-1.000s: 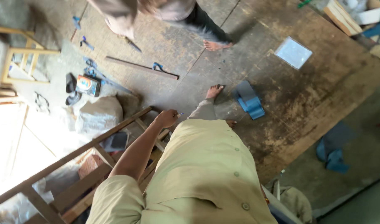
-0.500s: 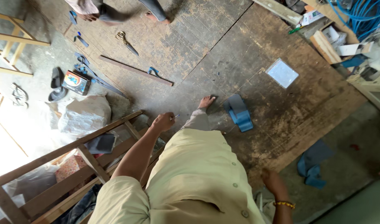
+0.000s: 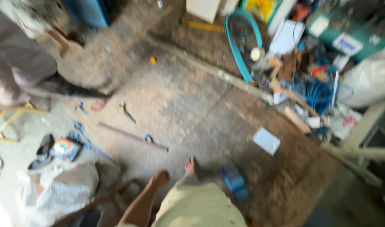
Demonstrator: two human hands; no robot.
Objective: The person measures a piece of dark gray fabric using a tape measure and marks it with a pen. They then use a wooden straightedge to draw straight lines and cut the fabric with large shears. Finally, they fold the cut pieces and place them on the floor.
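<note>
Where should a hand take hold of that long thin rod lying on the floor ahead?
Grip the long thin rod near its middle, coming straight down from above: it lies flat on the floor, bare along most of its length, with a small blue piece near its right end.

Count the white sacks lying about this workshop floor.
2. One white sack lies at lower left, near the left hand; a second white sack sits at the right edge beside the tool clutter. The view is blurred, so others may be hidden.

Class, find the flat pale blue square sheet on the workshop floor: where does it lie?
In the head view, the flat pale blue square sheet lies right of centre on the dusty brown floor, above and right of the blue block-shaped object, just below the heap of clutter.
</note>
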